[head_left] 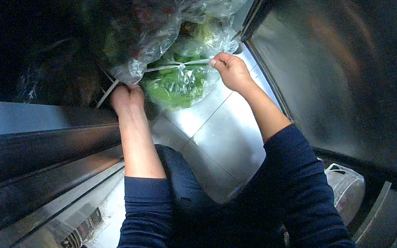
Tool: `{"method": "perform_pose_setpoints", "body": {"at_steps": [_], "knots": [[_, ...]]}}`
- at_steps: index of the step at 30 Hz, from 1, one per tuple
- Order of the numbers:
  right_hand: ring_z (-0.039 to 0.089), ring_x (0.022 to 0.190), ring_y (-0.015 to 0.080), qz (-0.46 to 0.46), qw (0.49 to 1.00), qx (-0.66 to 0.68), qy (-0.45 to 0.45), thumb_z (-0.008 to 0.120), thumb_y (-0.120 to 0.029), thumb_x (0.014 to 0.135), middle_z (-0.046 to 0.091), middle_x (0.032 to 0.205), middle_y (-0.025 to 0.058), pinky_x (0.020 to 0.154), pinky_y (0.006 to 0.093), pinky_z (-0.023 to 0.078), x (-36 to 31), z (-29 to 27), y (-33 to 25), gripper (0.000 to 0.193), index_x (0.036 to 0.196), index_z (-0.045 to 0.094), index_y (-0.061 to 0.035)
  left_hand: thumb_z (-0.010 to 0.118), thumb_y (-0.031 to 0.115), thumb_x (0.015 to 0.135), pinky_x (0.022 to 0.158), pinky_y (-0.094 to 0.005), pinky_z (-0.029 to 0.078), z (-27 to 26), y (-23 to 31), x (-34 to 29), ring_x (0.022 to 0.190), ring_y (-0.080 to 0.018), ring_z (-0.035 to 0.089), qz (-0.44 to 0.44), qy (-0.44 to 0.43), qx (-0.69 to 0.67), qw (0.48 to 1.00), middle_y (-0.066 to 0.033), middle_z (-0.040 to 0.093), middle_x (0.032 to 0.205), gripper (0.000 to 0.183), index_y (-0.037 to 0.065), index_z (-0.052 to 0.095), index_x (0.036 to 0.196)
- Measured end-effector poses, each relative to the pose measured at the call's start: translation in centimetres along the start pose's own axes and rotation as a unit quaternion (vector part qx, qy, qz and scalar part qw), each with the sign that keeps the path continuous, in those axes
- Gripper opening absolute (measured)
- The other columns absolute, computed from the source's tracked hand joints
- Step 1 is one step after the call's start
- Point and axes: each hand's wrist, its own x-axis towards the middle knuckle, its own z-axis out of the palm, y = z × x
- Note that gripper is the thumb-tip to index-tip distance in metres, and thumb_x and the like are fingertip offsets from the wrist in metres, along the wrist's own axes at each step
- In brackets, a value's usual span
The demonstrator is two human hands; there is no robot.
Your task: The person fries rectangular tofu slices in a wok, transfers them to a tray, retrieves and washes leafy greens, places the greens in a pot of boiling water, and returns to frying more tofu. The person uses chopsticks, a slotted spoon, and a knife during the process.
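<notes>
A clear plastic bag of leafy greens (171, 89) hangs in front of me, above the floor. Its top is drawn into a knot (181, 66), and the ends stretch out sideways toward both hands. My right hand (232, 70) pinches the right end between thumb and fingers. At the other side my left hand (129, 99) is closed near the left end; its fingertips are hidden behind the hand and loose plastic. Just behind and above lie more clear plastic bags (153, 20), crumpled, with produce inside that is too dim to name.
A dark, shiny door panel (343, 72) stands open on the right. On the left runs a dark metal-edged frame (38, 147). Pale floor tiles (211, 137) lie below. A clear rounded container (345, 183) sits low at the right. The upper left is very dark.
</notes>
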Motion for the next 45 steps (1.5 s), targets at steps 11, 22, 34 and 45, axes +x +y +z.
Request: {"method": "perform_pose_setpoints", "body": {"at_steps": [11,22,34,45], "knots": [[0.067,0.091,0.0422,-0.053,0.983,-0.052,-0.167,0.068,-0.037,0.085,0.069,0.096,0.0248,0.083,0.0462,0.053,0.0,2.2,-5.1,0.04,0.096,0.069,0.0015,0.06,0.014,0.099,0.051,-0.0261,0.035,1.5,-5.4,-8.1,0.058,-0.0093,0.046,0.075,-0.15,0.578,0.799,0.0012,0.056,0.08,0.011,0.007,0.061,0.108],[0.041,0.058,0.0122,0.106,0.929,0.354,0.012,0.06,-0.027,0.098,0.047,0.06,0.0007,0.056,0.0348,0.038,0.5,5.1,-0.9,0.038,0.068,0.055,-0.0035,0.053,0.017,0.097,0.044,-0.0276,0.03,0.6,-2.6,-3.0,0.058,-0.0145,0.042,0.085,-0.117,0.288,0.947,-0.0038,0.049,0.074,0.01,0.009,0.054,0.091],[0.051,0.063,0.0094,0.091,0.915,0.382,-0.089,0.074,-0.039,0.089,0.056,0.076,0.0003,0.055,0.0265,0.044,-1.8,-1.0,0.4,0.036,0.08,0.057,-0.0088,0.06,0.011,0.093,0.074,-0.0334,0.051,-0.3,-4.8,-0.9,0.086,-0.0206,0.058,0.142,-0.197,0.453,0.858,-0.0084,0.064,0.103,0.02,0.006,0.06,0.113],[0.057,0.057,0.0224,-0.118,0.965,0.233,-0.006,0.065,-0.011,0.076,0.057,0.059,0.0137,0.054,0.0398,0.045,-0.4,4.6,-15.9,0.019,0.064,0.053,-0.001,0.056,0.021,0.098,0.102,-0.0386,0.044,-1.2,-3.3,4.0,0.119,-0.029,0.056,0.301,-0.195,0.87,0.338,-0.0178,0.058,0.133,0.037,0.002,0.056,0.13]]}}
